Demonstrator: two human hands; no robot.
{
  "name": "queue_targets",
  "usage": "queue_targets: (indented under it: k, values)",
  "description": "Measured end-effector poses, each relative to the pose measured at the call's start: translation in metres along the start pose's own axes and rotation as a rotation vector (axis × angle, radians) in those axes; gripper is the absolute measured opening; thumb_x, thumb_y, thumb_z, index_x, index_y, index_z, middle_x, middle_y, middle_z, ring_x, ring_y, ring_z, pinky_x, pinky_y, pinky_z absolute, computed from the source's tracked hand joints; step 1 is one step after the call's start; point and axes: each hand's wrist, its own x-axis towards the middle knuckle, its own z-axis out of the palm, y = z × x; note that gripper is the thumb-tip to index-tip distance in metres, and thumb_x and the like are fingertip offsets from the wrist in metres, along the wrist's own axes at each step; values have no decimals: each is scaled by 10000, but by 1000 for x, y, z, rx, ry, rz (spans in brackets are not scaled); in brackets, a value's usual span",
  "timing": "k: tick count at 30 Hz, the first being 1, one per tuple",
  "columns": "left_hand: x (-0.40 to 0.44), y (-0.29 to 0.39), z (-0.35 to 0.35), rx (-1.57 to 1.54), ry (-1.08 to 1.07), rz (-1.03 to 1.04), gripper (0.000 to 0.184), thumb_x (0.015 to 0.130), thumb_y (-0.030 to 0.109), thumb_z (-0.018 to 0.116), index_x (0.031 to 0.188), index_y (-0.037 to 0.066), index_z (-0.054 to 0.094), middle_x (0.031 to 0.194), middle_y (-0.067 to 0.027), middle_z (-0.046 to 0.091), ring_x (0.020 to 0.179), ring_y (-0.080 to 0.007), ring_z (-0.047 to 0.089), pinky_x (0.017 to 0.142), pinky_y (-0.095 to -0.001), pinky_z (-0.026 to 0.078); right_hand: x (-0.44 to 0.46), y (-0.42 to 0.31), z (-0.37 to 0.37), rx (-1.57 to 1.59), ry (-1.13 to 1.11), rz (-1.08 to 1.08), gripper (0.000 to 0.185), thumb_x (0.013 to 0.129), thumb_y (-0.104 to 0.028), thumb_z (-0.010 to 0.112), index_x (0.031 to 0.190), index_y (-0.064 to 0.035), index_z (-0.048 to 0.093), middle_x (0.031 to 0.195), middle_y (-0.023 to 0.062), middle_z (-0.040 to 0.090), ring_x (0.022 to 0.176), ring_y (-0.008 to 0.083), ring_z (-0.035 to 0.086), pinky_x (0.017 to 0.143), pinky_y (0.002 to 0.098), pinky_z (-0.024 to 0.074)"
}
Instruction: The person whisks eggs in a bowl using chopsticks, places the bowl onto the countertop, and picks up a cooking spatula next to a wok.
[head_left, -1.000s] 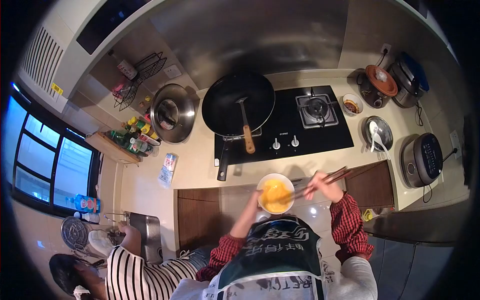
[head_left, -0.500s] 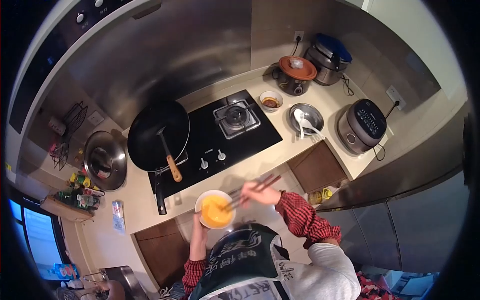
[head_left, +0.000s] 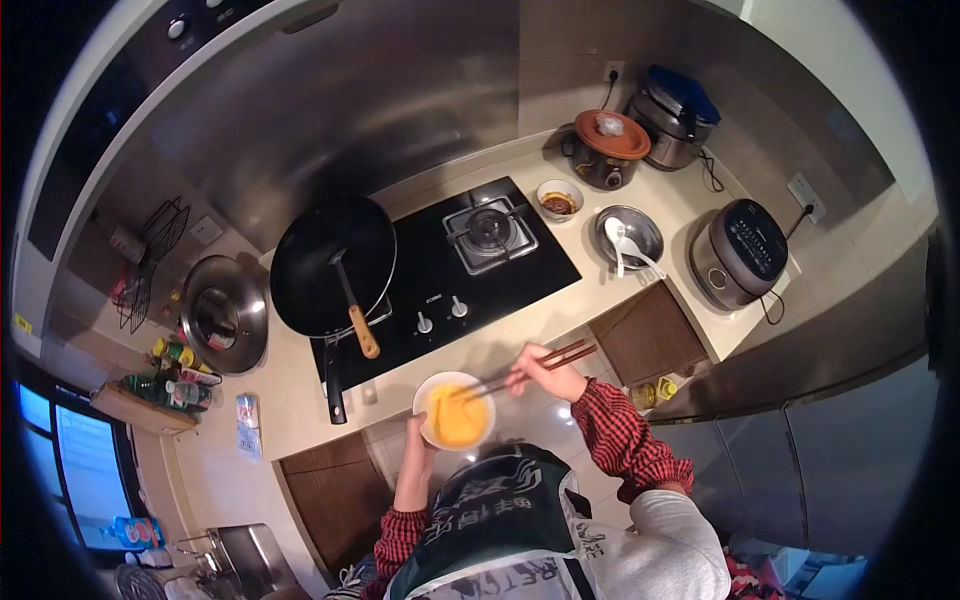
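A white bowl (head_left: 487, 432) of beaten egg (head_left: 458, 420) is held in front of my body, just off the counter edge. My left hand (head_left: 419, 436) grips its left rim, the thumb at the edge and the fingers hidden beneath. In my right hand (head_left: 545, 371) is a pair of chopsticks (head_left: 572, 351), closed in the fingers. Their lower ends reach into the yellow egg and are blurred by motion. The bowl looks slightly tilted.
Behind the bowl is a black gas hob (head_left: 430, 270), with a wok (head_left: 325, 262) holding a wooden-handled spatula (head_left: 362, 325). To the right stand a small bowl of dark sauce (head_left: 558, 201), a metal bowl (head_left: 640, 226) with white spoons, a clay-lidded pot (head_left: 607, 160) and a rice cooker (head_left: 738, 254).
The whole view has shifted slightly, so the kitchen appears further right. The chopsticks have moved within the egg as my right hand stirs. Both hands keep their holds.
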Motion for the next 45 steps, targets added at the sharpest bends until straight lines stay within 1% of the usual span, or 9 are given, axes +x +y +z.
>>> queue_targets:
  k: [11, 13, 17, 20, 23, 25, 34, 42, 45]
  values:
    - [-8, -5, -9, -22, 45, 25, 570, 787, 400, 414, 1207, 20, 351, 1164, -114, 460, 1068, -216, 460, 851, -375, 396, 6, -4, 7, -5, 37, 7, 157, 898, -134, 360, 850, 1, 426, 793, 145, 579, 662, 178, 587, 612, 294, 495]
    - [-6, -4, -7, -44, 23, 26, 571, 790, 402, 414, 1207, 18, 350, 1163, -112, 461, 1066, -212, 462, 843, -367, 401, 2, -8, 11, -138, -147, 84, 156, 897, -134, 364, 846, 1, 423, 811, 158, 579, 660, 177, 586, 610, 287, 494]
    - [-14, -3, -8, -11, 41, 30, 552, 805, 393, 396, 1204, 14, 355, 1152, -117, 472, 1062, -209, 467, 849, -353, 400, 12, -8, 3, -35, -23, 98, 151, 893, -110, 360, 819, 7, 420, 811, 152, 580, 675, 173, 591, 614, 277, 492]
    - [-7, -11, -16, 49, 9, 16, 544, 819, 384, 383, 1205, 3, 347, 1173, -134, 451, 1077, -213, 454, 866, -348, 388, 5, -21, 15, -123, -236, 157, 150, 890, -116, 371, 816, 4, 418, 801, 151, 580, 683, 180, 593, 613, 283, 494]
    - [-18, -6, -12, -48, 35, 4, 546, 813, 390, 396, 1191, -3, 363, 1176, -132, 448, 1083, -210, 447, 882, -348, 367, 13, -2, 8, 0, -72, 68, 148, 887, -118, 378, 814, 4, 418, 790, 154, 579, 695, 189, 596, 602, 290, 497]
    - [-14, -2, -7, -74, 48, 35, 548, 810, 392, 402, 1187, -5, 368, 1175, -132, 448, 1081, -209, 446, 883, -349, 364, 6, -14, 19, -108, -240, 184, 136, 882, -106, 389, 809, 5, 418, 799, 168, 579, 695, 205, 594, 602, 297, 500]
    - [-13, -11, -21, -71, 102, -19, 537, 816, 389, 396, 1197, 12, 365, 1176, -119, 449, 1065, -190, 460, 880, -334, 360, 20, 3, 10, -37, 29, 81, 181, 895, -138, 365, 832, 20, 427, 799, 182, 576, 681, 226, 596, 596, 316, 498]
    - [-11, -8, -23, -55, 53, -2, 510, 833, 382, 363, 1183, 12, 387, 1159, -110, 468, 1058, -184, 466, 872, -328, 367, 9, -8, 20, -110, -167, 89, 143, 887, -95, 365, 823, 20, 422, 779, 180, 583, 641, 222, 597, 573, 318, 504]
    - [-10, -22, -32, -48, 46, -17, 511, 834, 381, 355, 1184, 10, 381, 1151, -106, 475, 1043, -174, 475, 859, -320, 375, 15, 1, 13, -87, 44, 115, 154, 892, -102, 352, 817, 18, 411, 774, 185, 580, 633, 223, 596, 568, 315, 502]
